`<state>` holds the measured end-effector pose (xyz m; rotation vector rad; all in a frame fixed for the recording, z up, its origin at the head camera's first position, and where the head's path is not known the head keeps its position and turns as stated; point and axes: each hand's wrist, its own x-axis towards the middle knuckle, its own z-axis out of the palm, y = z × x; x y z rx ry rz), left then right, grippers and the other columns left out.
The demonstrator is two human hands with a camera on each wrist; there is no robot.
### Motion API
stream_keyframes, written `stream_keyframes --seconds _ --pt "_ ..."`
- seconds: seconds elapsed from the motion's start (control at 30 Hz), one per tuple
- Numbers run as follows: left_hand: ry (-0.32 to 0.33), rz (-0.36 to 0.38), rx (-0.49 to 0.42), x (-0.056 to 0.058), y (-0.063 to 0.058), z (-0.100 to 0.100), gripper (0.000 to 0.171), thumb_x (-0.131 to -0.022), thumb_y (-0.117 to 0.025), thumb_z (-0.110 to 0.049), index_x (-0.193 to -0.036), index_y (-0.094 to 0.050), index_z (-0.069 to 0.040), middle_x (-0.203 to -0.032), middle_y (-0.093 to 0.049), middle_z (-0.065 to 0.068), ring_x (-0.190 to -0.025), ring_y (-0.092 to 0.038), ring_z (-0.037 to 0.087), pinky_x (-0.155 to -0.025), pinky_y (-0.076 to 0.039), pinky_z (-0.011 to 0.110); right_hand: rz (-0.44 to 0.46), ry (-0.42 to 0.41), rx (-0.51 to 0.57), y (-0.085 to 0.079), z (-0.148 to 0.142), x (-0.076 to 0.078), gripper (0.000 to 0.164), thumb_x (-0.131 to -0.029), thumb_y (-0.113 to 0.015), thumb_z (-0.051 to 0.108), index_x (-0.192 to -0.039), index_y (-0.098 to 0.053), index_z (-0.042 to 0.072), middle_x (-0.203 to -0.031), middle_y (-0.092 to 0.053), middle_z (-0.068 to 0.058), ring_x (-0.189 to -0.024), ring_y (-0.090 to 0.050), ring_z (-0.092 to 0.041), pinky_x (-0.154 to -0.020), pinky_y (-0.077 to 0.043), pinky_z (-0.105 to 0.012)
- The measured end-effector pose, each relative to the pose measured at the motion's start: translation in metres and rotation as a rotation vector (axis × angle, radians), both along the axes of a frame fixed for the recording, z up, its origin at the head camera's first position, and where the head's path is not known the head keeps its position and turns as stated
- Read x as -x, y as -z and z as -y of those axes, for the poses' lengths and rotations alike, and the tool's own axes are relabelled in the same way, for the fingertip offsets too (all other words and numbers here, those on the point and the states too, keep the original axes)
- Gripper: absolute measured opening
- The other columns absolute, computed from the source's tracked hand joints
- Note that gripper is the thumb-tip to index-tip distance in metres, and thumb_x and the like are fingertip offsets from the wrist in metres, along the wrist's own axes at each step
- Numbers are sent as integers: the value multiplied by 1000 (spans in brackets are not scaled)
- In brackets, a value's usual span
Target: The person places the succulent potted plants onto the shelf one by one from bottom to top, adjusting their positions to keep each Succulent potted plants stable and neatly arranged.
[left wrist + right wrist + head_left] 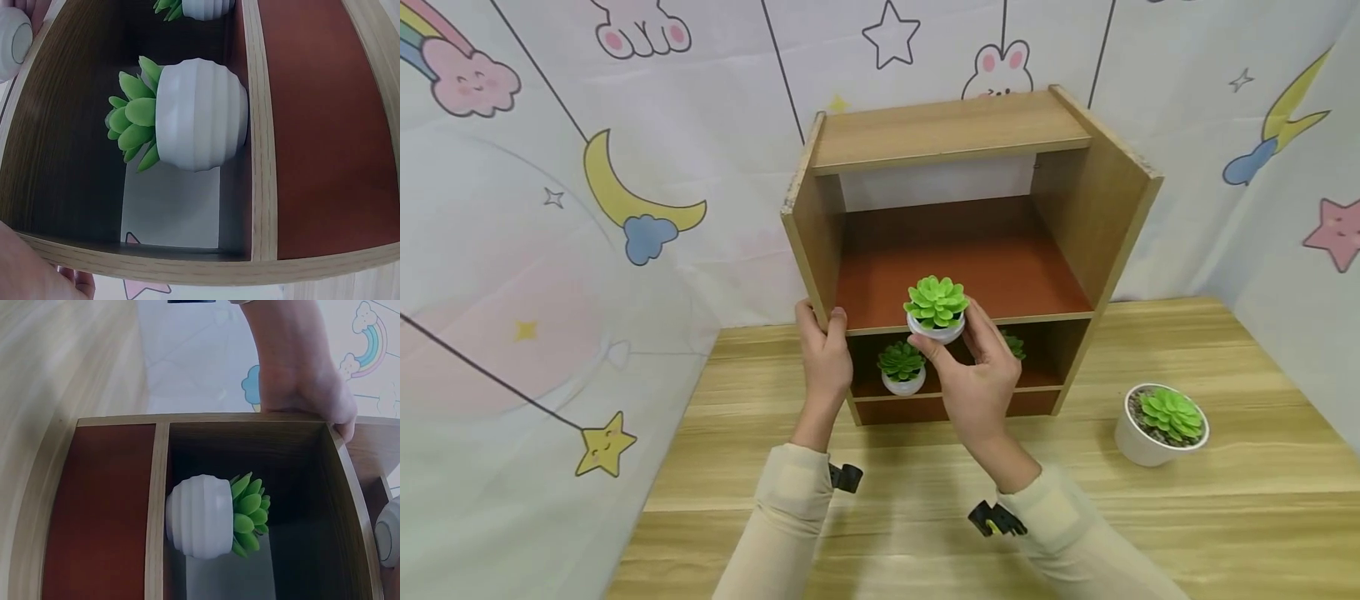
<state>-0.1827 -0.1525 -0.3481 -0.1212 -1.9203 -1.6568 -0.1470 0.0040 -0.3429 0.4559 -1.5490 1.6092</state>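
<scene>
My right hand pinches a small potted succulent by its white pot, thumb in front and fingers at the right side. The plant is upright, before the front edge of the middle board of a wooden shelf unit. My left hand grips the unit's left side panel, with its thumb at the front edge. In the lower compartment, a similar potted succulent stands near the left side. Another succulent is there to the right, mostly hidden behind my right hand. The held white pot shows at the right wrist view's edge.
A larger white pot with a succulent stands on the wooden table, right of the unit. A white cloth backdrop with cartoon prints hangs behind and at both sides. The upper compartment's red-brown board faces me.
</scene>
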Motion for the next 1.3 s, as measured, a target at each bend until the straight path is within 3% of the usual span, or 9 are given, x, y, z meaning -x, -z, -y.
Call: stream_keyframes --seconds 0.27,0.43,0.63,0.77,0.9,1.1,1.3 --pt "-11 9 -5 -1 -1 -1 22 -99 -42 -3 -117 -42 9 -102 -46 17 -92 -44 26 -82 -34 37 -1 9 -25 -10 8 4 62 -67 -84 -12 -124 -58 -16 -122 -61 -25 -115 -60 -29 -93 -47 -40" --pt "-23 13 1 -2 -3 -2 23 -99 -43 -2 -118 -43 10 -109 -48 23 -99 -47 30 -87 -36 40 15 15 -46 -15 13 5 62 -67 -85 -11 -123 -58 -17 -122 -60 -27 -114 -60 -30 -91 -48 -42" --pt "-25 21 3 -3 -4 -3 23 -99 -43 -1 -119 -42 11 -113 -48 27 -102 -47 31 -88 -36 41 11 -5 -85 -6 17 19 63 -69 -86 -6 -125 -59 -13 -123 -61 -22 -113 -61 -30 -90 -49 -41" --pt "-18 30 -7 -3 -4 -2 22 -99 -43 -2 -118 -42 9 -108 -47 21 -96 -47 28 -84 -37 39 48 -5 -124 4 20 30 64 -71 -88 6 -128 -61 -6 -128 -60 -17 -115 -60 -23 -90 -49 -37" --pt "-19 35 -17 -5 0 -1 23 -98 -42 -1 -118 -42 9 -109 -47 21 -95 -46 28 -82 -37 38 96 25 -179 8 22 31 66 -72 -89 17 -128 -62 -4 -128 -61 -17 -117 -58 -20 -89 -50 -35" --pt "-15 8 -10 -4 0 -2 25 -99 -42 0 -121 -41 11 -115 -47 27 -101 -48 32 -86 -38 41 130 60 -244 4 23 34 67 -73 -89 23 -129 -62 -3 -127 -62 -16 -119 -56 -17 -90 -50 -35" --pt "-15 6 -3 -2 -2 -3 24 -98 -42 0 -120 -41 11 -115 -48 28 -101 -48 32 -86 -38 41 168 22 -279 -4 23 37 67 -74 -88 21 -129 -61 -5 -128 -61 -15 -118 -57 -18 -93 -47 -33"
